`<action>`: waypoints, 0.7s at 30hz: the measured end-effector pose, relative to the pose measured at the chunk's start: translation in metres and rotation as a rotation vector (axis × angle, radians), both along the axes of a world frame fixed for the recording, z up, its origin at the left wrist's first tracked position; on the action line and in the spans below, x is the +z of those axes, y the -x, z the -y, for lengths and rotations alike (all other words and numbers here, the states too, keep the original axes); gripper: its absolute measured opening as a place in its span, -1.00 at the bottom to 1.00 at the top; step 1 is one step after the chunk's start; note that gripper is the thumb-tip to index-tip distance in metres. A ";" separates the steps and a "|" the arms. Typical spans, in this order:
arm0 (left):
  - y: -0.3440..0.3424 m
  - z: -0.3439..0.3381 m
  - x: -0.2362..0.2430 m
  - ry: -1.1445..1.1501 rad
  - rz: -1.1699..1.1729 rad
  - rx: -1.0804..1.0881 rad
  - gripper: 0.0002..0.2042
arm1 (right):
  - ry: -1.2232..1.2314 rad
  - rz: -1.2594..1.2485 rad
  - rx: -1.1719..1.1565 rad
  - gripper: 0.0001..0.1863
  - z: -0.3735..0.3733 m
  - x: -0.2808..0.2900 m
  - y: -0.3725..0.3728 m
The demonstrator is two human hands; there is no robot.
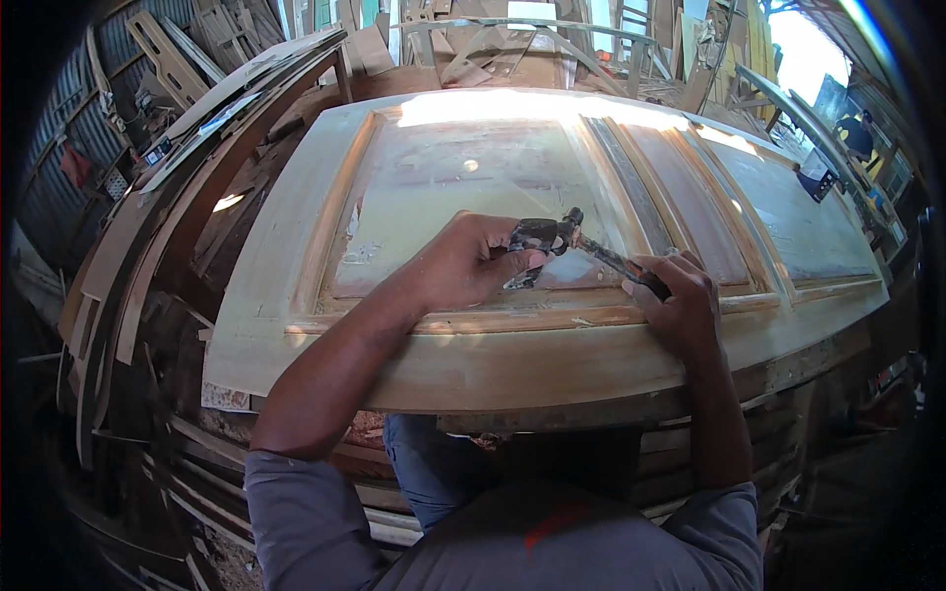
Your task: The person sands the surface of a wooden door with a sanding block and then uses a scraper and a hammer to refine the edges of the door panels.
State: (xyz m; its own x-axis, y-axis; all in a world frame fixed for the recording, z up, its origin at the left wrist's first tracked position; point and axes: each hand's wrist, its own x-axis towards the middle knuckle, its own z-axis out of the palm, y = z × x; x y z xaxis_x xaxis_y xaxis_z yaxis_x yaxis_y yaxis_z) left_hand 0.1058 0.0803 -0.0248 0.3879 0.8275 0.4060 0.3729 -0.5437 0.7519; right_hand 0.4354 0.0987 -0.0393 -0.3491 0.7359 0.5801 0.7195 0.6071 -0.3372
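My right hand is closed around the handle of a small hammer. The hammer's head meets or nearly meets a dark, worn metal tool, perhaps a small hand plane, though its kind does not show clearly. My left hand grips this tool, with the thumb along its near side. Both hands are above a pale panelled wooden door that lies flat before me. Wood-coloured mouldings frame its panels, and whitish patches mark the panel beneath my left hand.
Long boards are stacked along the left. Beyond the door's far edge stands a wooden frame, with more timber leaning behind. A small dark blue object sits at the door's right end. Slats lie below at the near left.
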 end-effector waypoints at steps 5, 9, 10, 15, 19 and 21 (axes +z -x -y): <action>0.002 -0.001 -0.003 0.081 0.001 0.020 -0.79 | 0.000 0.011 -0.016 -0.66 0.000 0.001 0.002; 0.001 0.000 0.001 0.042 -0.014 0.022 -0.80 | 0.003 0.005 -0.002 -0.66 -0.001 0.000 0.001; 0.000 0.000 0.001 0.055 0.007 0.013 -0.80 | 0.004 0.009 -0.009 -0.66 -0.001 0.000 0.001; 0.001 -0.001 -0.001 0.022 -0.001 0.018 -0.80 | -0.016 0.010 0.001 -0.66 0.000 0.001 0.000; 0.003 -0.001 -0.005 0.091 0.015 0.011 -0.80 | -0.021 -0.004 0.000 -0.66 0.001 -0.002 0.000; 0.002 0.000 -0.002 0.138 0.006 0.027 -0.80 | -0.051 -0.013 0.003 -0.66 -0.001 -0.004 -0.002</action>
State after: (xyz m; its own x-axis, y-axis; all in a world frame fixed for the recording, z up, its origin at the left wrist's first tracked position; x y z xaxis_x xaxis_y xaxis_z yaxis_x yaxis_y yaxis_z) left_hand 0.1036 0.0806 -0.0272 0.3627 0.8858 0.2895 0.3816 -0.4245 0.8211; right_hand 0.4370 0.0998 -0.0429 -0.3437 0.7041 0.6213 0.7130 0.6262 -0.3153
